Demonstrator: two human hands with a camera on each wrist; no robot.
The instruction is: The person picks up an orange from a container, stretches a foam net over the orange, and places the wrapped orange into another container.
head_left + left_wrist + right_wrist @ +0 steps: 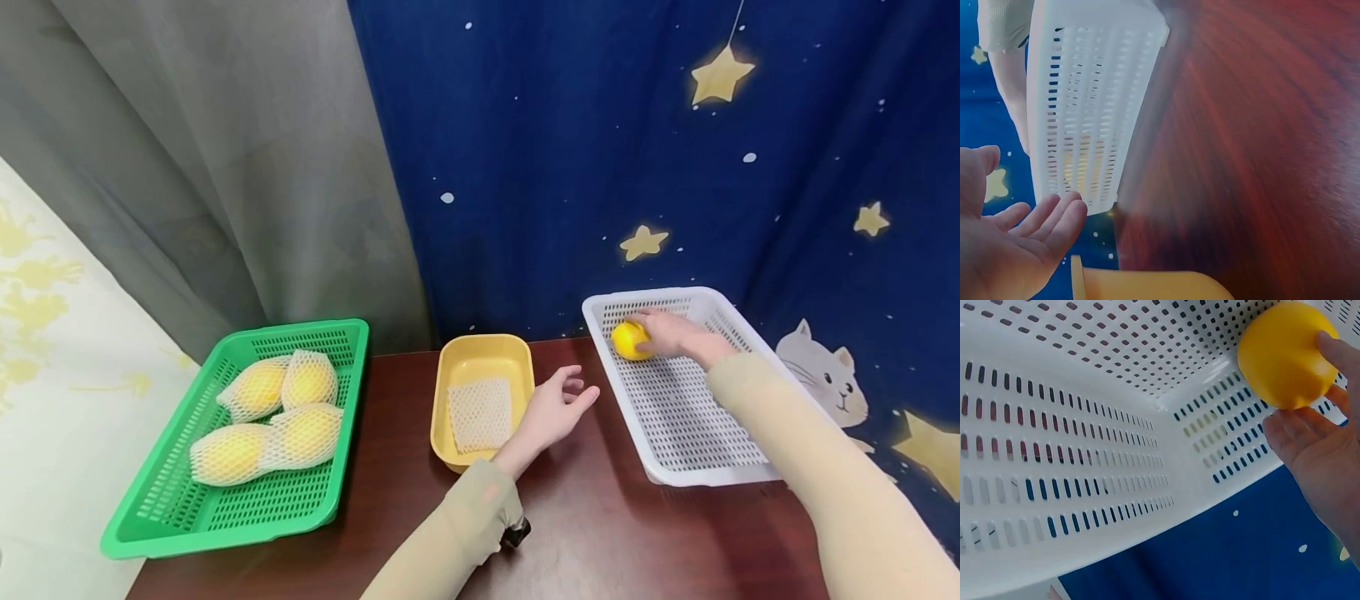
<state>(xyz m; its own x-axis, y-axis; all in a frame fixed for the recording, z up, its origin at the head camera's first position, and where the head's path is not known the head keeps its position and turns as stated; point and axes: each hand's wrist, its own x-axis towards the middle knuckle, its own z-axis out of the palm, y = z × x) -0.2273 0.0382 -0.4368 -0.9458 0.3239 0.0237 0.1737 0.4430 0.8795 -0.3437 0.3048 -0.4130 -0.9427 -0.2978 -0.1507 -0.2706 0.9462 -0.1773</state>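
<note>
A yellow lemon (628, 342) lies at the far left corner inside the white perforated basket (667, 417). My right hand (667, 332) reaches over the basket's side and grips the lemon; in the right wrist view, thumb and fingertips meet the fruit (1285, 356) from one side. My left hand (553, 407) hovers beside the yellow bin (482, 342), fingers loosely bent and holding nothing. Inside that bin lies a flat white foam net sleeve (482, 414). From the left wrist view, the left palm (1007, 256) faces up near the basket's outer wall (1129, 125).
At the left stands a green perforated basket (281, 504) with several lemons in white foam nets (310, 385). All containers rest on a dark red wooden table (390, 467). Grey (315, 208) and blue star-printed curtains (525, 208) hang right behind them.
</note>
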